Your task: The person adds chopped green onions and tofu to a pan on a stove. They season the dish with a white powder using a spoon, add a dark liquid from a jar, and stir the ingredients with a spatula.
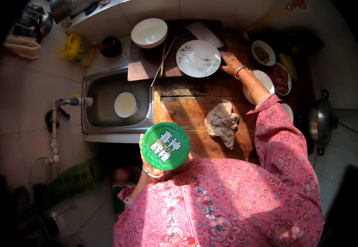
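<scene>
My left hand (154, 169) holds a round tub with a green lid (179, 159) in front of my body. White writing covers the lid, which hides the tub's sides. My right hand (230, 64) reaches to the right rim of a white plate (194, 61) with a grey painted pattern. Something dark shows under its fingers, and whether they grip it I cannot tell. Just behind the plate lies a cleaver blade (204, 33), its handle out of sight. Plate and blade are on a dark wooden cutting board (138, 66).
A white bowl (150, 32) and wooden chopsticks (162, 66) are on the board. In the steel sink (101, 120) sits a small dish (125, 105). A crumpled cloth (222, 122) lies on the wooden counter. Food bowl (268, 49), raw meat (279, 80) and lidded pot (319, 122) stand right.
</scene>
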`<state>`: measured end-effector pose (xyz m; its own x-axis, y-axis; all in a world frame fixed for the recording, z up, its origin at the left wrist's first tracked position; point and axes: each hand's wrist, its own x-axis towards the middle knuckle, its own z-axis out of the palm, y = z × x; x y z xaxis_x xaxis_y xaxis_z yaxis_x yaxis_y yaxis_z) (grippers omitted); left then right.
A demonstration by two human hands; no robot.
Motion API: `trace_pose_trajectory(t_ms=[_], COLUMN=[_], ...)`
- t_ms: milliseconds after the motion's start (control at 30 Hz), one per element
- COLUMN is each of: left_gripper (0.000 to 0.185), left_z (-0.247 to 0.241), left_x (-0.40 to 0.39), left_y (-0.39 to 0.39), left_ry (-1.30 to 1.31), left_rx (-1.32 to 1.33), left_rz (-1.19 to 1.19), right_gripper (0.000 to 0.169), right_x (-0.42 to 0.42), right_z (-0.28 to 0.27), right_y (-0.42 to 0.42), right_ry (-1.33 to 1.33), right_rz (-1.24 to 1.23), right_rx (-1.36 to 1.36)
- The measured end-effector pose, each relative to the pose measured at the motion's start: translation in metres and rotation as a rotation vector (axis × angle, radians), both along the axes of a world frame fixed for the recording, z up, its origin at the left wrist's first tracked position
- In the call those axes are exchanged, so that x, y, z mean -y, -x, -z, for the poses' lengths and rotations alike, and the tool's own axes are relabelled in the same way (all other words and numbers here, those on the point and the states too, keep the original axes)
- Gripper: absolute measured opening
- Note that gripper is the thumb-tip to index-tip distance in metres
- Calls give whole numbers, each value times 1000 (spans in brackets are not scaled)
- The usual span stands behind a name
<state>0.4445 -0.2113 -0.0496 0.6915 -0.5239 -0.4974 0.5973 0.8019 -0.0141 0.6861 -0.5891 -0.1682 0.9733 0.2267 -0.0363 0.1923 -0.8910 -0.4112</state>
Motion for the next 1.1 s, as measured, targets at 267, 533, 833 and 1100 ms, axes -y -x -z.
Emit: trace_pose_trajectory(t_ms=[267,533,833,1100], left_gripper=[57,89,114,77], left_z=[-39,-50,-104,-145], left_x=[38,21,18,26], left_y=[-23,-54,-88,-67], left_ry=[-98,127,407,248], left_rx=[175,446,744,641], left_rz=[80,65,173,152], right_gripper=[33,32,29,38], right_x=[18,5,-110,-173], right_z=[-29,-115,-253,-284], right_y=[-8,112,305,376], right_ry=[-52,-847,-609,-454], right_rz=[261,577,381,-13], right_rx=[-137,54,294,321])
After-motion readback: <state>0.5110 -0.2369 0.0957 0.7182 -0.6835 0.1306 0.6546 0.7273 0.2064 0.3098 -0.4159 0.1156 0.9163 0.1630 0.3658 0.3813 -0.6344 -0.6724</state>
